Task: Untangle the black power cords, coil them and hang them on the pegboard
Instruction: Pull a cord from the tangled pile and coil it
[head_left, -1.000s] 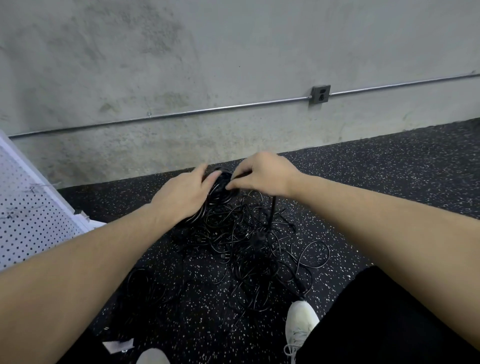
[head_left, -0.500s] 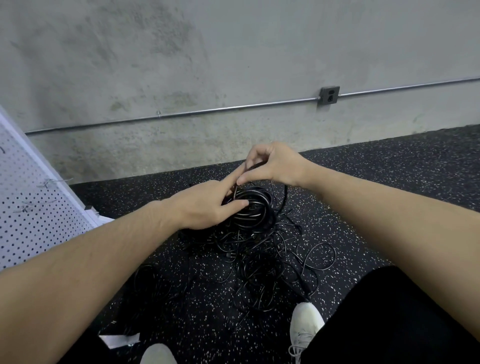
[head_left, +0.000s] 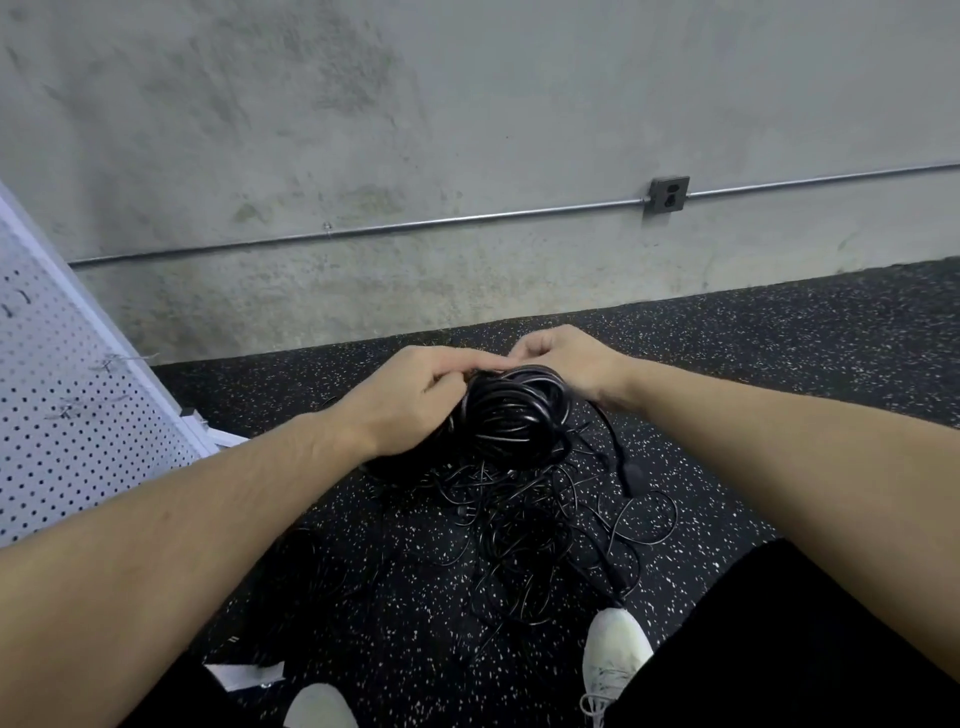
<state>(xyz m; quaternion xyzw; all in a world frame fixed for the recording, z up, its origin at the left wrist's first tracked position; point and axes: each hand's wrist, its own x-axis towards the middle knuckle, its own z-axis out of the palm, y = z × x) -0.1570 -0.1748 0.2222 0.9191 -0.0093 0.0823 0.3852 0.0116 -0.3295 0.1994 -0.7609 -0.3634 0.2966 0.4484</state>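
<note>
A thick coil of black power cord (head_left: 511, 413) is held above the floor between both hands. My left hand (head_left: 410, 400) grips the coil's left side with the fingers curled over its top. My right hand (head_left: 571, 364) closes on the coil's upper right edge. Beneath the coil a loose tangle of thin black cords (head_left: 540, 525) spreads over the floor, with a plug end (head_left: 631, 475) hanging at the right. The white pegboard (head_left: 62, 415) leans at the left, with a few wire hooks on it.
The speckled black rubber floor (head_left: 779, 374) runs up to a concrete wall with a metal conduit and an outlet box (head_left: 669, 195). My white shoes (head_left: 615, 660) stand at the bottom, next to a white paper scrap (head_left: 244, 675).
Both hands have closed in around the coil, lifting it slightly. My right hand went from pinching a strand above it to gripping its upper right edge. The view shifted a little.
</note>
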